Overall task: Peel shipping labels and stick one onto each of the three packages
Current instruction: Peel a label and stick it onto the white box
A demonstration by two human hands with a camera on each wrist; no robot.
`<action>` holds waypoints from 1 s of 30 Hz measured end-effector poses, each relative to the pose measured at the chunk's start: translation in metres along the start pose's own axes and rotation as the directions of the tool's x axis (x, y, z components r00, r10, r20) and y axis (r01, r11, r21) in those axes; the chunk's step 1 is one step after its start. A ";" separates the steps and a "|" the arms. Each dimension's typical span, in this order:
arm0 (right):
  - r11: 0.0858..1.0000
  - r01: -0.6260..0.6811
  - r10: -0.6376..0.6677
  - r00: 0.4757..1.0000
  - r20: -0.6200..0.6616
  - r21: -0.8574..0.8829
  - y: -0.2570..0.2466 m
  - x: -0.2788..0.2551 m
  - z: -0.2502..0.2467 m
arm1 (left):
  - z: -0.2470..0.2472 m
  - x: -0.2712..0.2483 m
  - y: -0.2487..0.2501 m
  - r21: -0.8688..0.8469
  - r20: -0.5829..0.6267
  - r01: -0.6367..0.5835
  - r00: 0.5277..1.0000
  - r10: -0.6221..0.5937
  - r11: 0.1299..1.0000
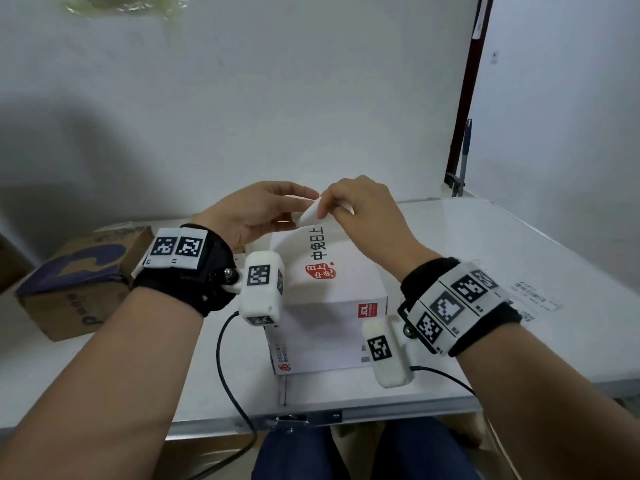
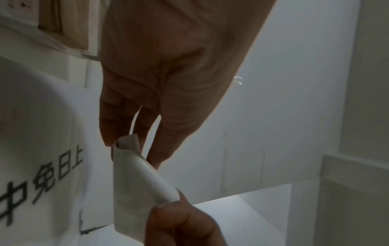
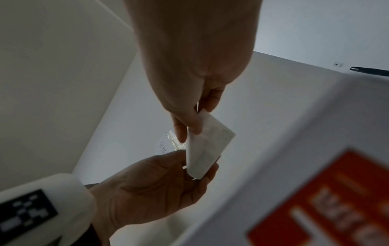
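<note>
White wall behind, white table [image 1: 485, 244] below — your hands meet above the white package [image 1: 329, 282] standing on it. Your left hand [image 1: 256, 213] pinches one end of the curled shipping label [image 1: 309, 213] between thumb and fingers; your right hand [image 1: 363, 213] pinches its other end between thumb and forefinger, the remaining fingers curled. A brown cardboard package [image 1: 79, 282] sits at the table's left — another printed label [image 1: 535, 296] lies flat on the table at right.
</note>
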State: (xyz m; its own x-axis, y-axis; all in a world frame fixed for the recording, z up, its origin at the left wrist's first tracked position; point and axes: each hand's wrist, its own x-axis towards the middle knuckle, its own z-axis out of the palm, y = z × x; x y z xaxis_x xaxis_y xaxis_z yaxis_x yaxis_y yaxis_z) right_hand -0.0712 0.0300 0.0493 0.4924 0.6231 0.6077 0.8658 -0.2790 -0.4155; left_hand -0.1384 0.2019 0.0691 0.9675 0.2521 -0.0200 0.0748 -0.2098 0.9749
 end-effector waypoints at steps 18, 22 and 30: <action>0.993 0.016 -0.019 0.999 0.027 0.117 0.002 -0.006 0.007 | -0.014 0.007 -0.020 -0.029 -0.014 -0.032 0.999 0.031 0.999; 0.983 0.034 -0.049 0.996 0.078 0.180 0.000 -0.007 0.007 | -0.015 0.012 -0.023 -0.003 -0.082 0.008 0.997 -0.008 1.000; 0.986 0.016 -0.050 0.978 0.201 0.168 -0.003 -0.014 0.012 | -0.015 0.012 -0.025 0.087 -0.080 0.007 0.997 0.000 0.996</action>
State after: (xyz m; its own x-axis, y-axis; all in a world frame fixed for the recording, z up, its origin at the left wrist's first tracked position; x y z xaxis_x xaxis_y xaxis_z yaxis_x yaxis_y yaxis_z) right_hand -0.0817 0.0308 0.0332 0.4203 0.7707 0.4790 0.8461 -0.1420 -0.5138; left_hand -0.1328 0.2242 0.0473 0.9449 0.3274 -0.0025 0.1027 -0.2891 0.9518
